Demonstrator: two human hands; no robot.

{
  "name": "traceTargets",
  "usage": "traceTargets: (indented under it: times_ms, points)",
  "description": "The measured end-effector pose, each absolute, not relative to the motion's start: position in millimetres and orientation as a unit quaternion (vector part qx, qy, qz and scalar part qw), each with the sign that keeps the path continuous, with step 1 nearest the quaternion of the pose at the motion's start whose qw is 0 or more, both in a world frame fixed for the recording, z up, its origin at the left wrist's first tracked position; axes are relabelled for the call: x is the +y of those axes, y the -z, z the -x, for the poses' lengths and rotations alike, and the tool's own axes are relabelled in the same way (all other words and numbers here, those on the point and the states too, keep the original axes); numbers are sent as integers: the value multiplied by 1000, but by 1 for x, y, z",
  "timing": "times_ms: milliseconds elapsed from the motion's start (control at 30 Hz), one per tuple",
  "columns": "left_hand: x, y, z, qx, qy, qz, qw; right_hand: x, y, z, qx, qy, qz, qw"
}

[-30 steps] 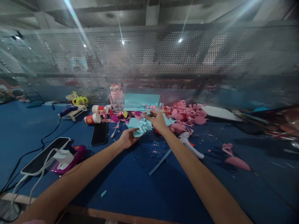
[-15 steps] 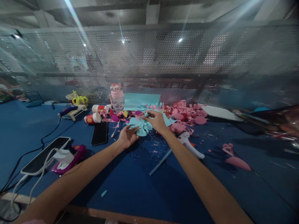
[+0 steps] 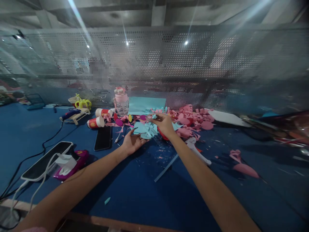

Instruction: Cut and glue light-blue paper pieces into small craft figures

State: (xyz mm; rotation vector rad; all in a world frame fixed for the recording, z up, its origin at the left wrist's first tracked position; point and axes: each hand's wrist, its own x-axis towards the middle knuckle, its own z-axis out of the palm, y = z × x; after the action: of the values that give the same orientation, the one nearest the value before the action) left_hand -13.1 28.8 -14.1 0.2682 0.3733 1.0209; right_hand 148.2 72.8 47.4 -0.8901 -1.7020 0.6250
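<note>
My left hand (image 3: 133, 142) is turned palm up, its fingertips at the near edge of a light blue paper disc (image 3: 145, 135) and holding it. Curled light blue strips stand up from that disc. Above it, my right hand (image 3: 164, 124) pinches a small light blue paper piece (image 3: 154, 116) that looks star-shaped. Behind both hands lie more sheets of light blue paper (image 3: 139, 126). A red round object (image 3: 163, 134) shows partly under my right hand, mostly hidden.
Pink paper cut-outs (image 3: 187, 119) are heaped right of my hands, with a white glue gun (image 3: 198, 151) nearer. Paper cups (image 3: 96, 122), a black phone (image 3: 102, 138) and a pink-capped bottle (image 3: 121, 102) stand or lie left. A perforated metal screen (image 3: 154, 64) closes the back.
My right hand has shifted slightly right and the small piece it pinches shows more clearly. The disc in my left hand has tilted flatter. The red round object has come into view.
</note>
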Motion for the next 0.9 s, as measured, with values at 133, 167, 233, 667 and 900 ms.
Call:
traceTargets:
  times_ms: [133, 167, 233, 667, 900]
  points:
    - [27, 14, 13, 120, -437, -141, 880, 74, -50, -152, -712, -250, 374, 539]
    - [27, 14, 13, 110, -437, -143, 881, 73, -50, -152, -714, -246, 377, 537]
    - [26, 14, 13, 96, -444, -149, 878, 74, -50, -153, -713, -242, 386, 533]
    - [21, 9, 11, 107, -444, -171, 873, 73, -46, -150, -682, -188, 444, 550]
    - [19, 12, 11, 98, -426, -181, 881, 70, -51, -152, -718, -162, 436, 519]
